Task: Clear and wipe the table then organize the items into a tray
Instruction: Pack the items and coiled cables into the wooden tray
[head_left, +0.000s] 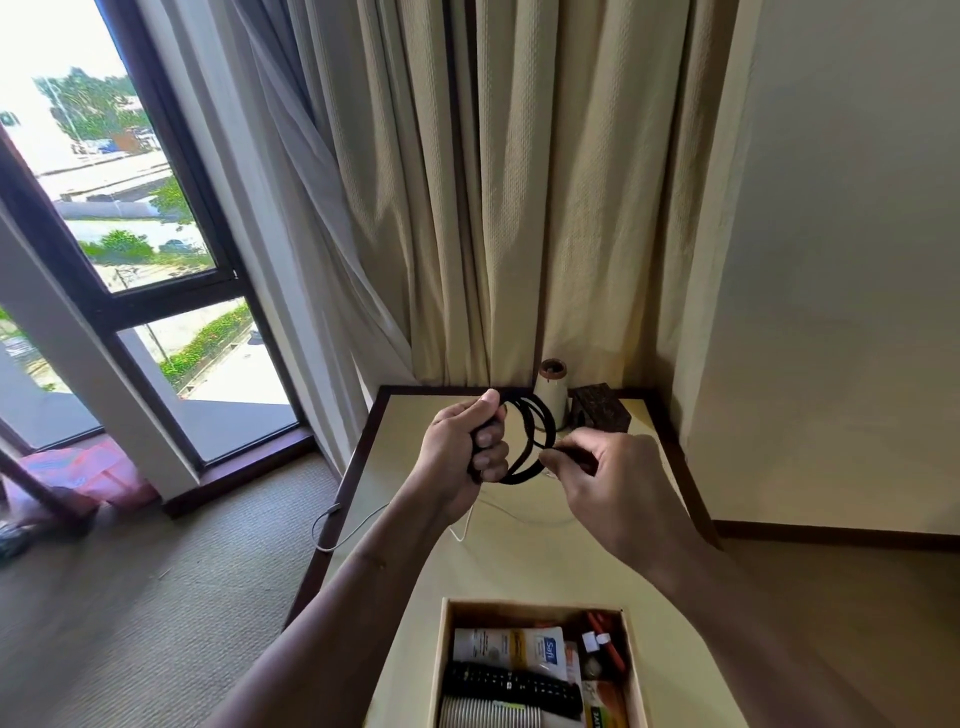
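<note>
Above the cream table (415, 431), my left hand (462, 441) grips a black cable (535, 441) wound into loops. My right hand (608, 467) pinches the cable's free end at the right side of the coil. A wooden tray (439, 665) sits at the near edge of the table. It holds a black remote (511, 686), a white tube (511, 649), a ribbed white item (488, 714), red items and small packets. A thin white cable (467, 530) lies on the table under my hands and hangs off its left edge.
A cone-shaped white holder (551, 389) and a dark textured box (601, 408) stand at the table's far edge against beige curtains. A wall is close on the right. Carpet and a large window lie to the left, with a pink bag (88, 473) on the floor.
</note>
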